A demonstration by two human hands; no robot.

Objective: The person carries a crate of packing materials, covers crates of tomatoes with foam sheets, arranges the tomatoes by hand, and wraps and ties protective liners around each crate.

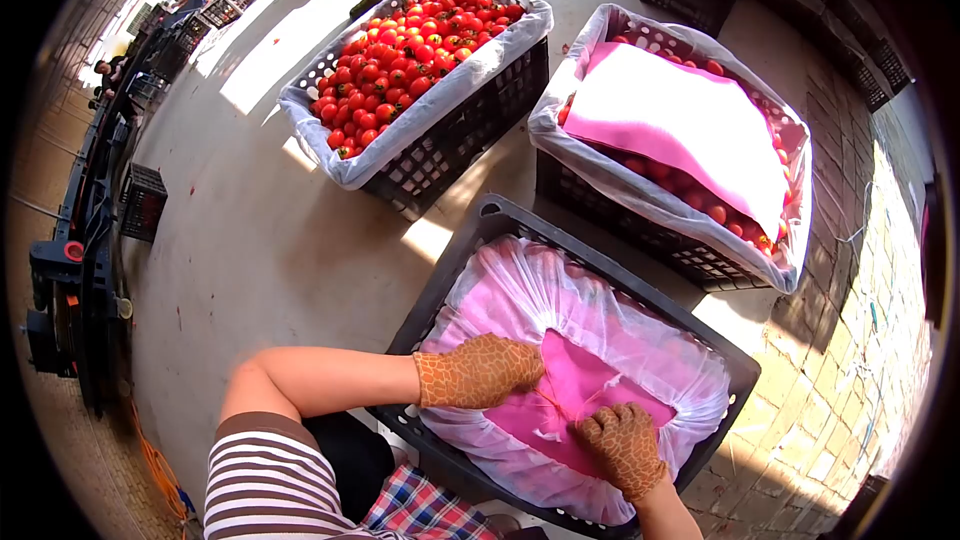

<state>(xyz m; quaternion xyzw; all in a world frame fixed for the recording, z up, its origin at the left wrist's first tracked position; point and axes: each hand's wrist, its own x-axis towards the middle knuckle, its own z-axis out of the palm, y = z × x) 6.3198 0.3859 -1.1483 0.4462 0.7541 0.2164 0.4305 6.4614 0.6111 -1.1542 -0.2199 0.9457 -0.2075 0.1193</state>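
The thin string lay between the left hand and the right hand, both seemingly pinching it. Beneath, the gathered liner ran lengthwise, far left to near right, inside the near crate.

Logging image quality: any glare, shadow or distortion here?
Head view: fisheye curve, black corners; glare bleaches the pink sheet on the right-hand crate; sunlit patches and shadow break up the floor; left hand and right hand read clearly.
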